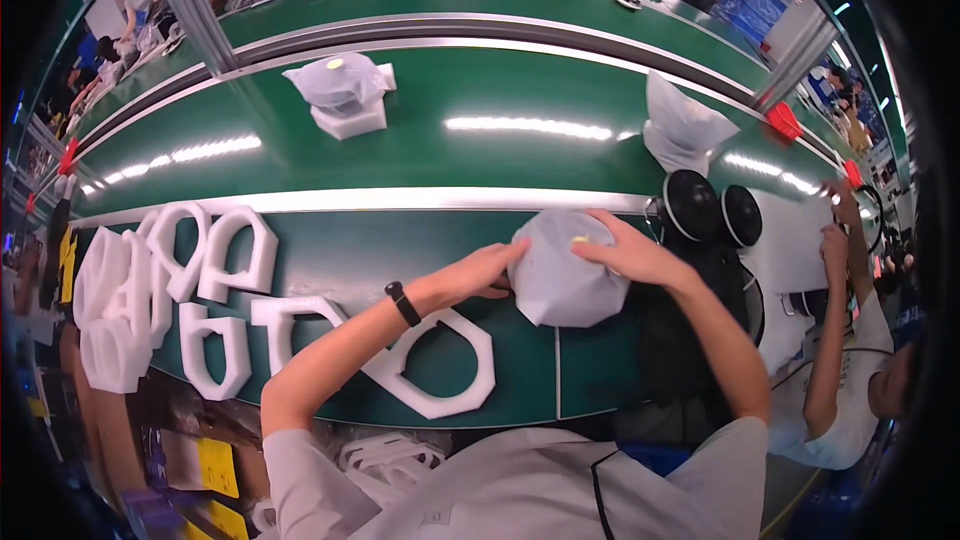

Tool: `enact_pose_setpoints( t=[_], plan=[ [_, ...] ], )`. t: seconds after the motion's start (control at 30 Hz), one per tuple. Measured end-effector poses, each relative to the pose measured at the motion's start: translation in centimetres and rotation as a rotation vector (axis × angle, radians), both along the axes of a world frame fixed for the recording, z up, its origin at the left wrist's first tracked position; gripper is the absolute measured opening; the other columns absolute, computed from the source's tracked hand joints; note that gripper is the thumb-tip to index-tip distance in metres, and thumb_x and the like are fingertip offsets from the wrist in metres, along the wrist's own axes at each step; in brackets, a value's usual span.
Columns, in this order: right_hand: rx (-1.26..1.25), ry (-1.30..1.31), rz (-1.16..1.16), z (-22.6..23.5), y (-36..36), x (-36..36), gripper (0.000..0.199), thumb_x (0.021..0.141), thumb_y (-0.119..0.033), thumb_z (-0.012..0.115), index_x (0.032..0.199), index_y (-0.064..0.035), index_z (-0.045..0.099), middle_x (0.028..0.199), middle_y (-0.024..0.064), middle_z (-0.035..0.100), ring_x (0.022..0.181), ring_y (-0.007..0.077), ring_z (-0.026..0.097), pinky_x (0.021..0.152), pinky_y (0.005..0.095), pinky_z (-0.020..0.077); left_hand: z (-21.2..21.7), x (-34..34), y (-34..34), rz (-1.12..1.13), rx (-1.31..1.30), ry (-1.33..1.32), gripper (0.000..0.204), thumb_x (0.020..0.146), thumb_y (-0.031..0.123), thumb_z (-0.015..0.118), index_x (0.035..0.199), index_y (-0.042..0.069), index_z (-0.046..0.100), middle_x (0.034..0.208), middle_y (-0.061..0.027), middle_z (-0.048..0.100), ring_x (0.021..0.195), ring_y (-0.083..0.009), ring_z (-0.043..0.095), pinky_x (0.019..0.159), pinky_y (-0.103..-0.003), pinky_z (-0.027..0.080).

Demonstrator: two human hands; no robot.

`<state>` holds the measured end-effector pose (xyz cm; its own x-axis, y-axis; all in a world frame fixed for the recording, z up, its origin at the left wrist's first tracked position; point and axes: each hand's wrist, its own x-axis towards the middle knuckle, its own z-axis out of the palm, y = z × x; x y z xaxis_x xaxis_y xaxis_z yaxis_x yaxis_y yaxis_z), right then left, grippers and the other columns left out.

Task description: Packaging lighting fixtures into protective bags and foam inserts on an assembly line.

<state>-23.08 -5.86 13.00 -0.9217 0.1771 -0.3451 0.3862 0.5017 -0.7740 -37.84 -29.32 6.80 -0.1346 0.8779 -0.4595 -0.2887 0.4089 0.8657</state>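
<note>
Between my hands is a bundle wrapped in a thin white bag (568, 285), resting at the table's far edge, with a small yellow sticker partly showing on top. My left hand (492, 270) grips its left side, fingers partly hidden behind and under it. On the upper right, my right hand (635, 248) is curled over it, the thumb pressing near the sticker. What lies inside the bag is hidden. Just below my left forearm lies a white foam ring (470, 390) with an angular outline.
More white foam rings (262, 250) stand and lie at the left. Black round-cupped items (690, 205) sit at the right, beside a co-worker (845, 380). On the green conveyor (420, 140) are a bagged piece in foam (345, 95) and a white bag (685, 130).
</note>
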Motion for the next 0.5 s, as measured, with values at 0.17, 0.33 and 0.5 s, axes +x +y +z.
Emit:
enact_pose_setpoints(
  t=[0.17, 0.33, 0.5],
  plan=[
    [-0.737, 0.134, -0.455, -4.5, -0.9, 2.4, 0.061, 0.089, -0.035, 0.076, 0.136, -0.0015, 0.053, 0.125, 0.0095, 0.063, 0.115, 0.0187, 0.06, 0.098, 0.0336, 0.0467, 0.5, 3.0, 4.3, 0.102, 0.127, -0.171, 0.082, 0.101, 0.07, 0.021, 0.156, 0.011, 0.033, 0.154, -0.0154, 0.042, 0.136, -0.0328, 0.047, 0.111, -0.054, 0.038],
    [-1.015, 0.252, -0.648, -5.9, -0.8, 3.9, 0.057, 0.094, -0.039, 0.069, 0.136, -0.0041, 0.054, 0.127, 0.0098, 0.063, 0.116, 0.0228, 0.062, 0.099, 0.0388, 0.0503, 2.6, 5.2, 6.2, 0.119, 0.009, 0.032, 0.086, 0.098, 0.075, 0.019, 0.159, 0.016, 0.026, 0.158, -0.0134, 0.037, 0.143, -0.0335, 0.039, 0.114, -0.055, 0.033],
    [-1.219, 0.469, -0.592, -5.5, 0.8, 7.9, 0.053, 0.105, -0.044, 0.044, 0.143, -0.0077, 0.049, 0.141, 0.0103, 0.056, 0.127, 0.0275, 0.057, 0.107, 0.0425, 0.0471, 4.7, 9.2, 8.8, 0.314, 0.048, 0.405, 0.085, 0.1, 0.068, 0.031, 0.156, 0.004, 0.024, 0.147, -0.0186, 0.047, 0.135, -0.0329, 0.045, 0.111, -0.046, 0.036]
  ],
)
